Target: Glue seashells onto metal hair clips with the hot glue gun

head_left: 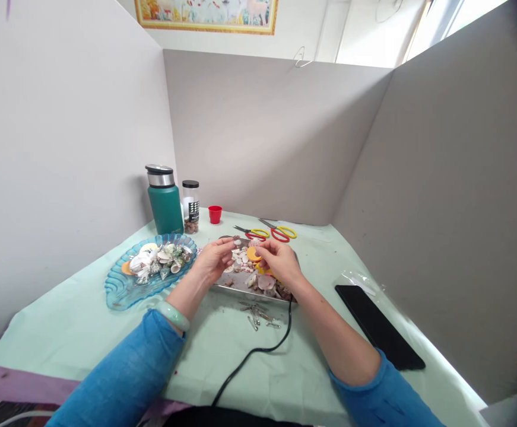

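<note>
Over the metal tray of shells, my left hand pinches a small whitish shell at its fingertips. Opposite it, my right hand is closed in a pinch, with a pinkish ribbed shell at its fingertips. Just below those fingertips shows an orange disc. Loose shells fill much of the tray, and its right end is partly hidden behind my right hand. To the left of my left hand sits a blue scalloped dish heaped with larger shells.
Behind the dish stand a green flask, a black-lidded jar and a red cup. Two scissors lie beyond the tray. Nearer are small metal pins, a black cable and a black slab. Grey panels enclose three sides.
</note>
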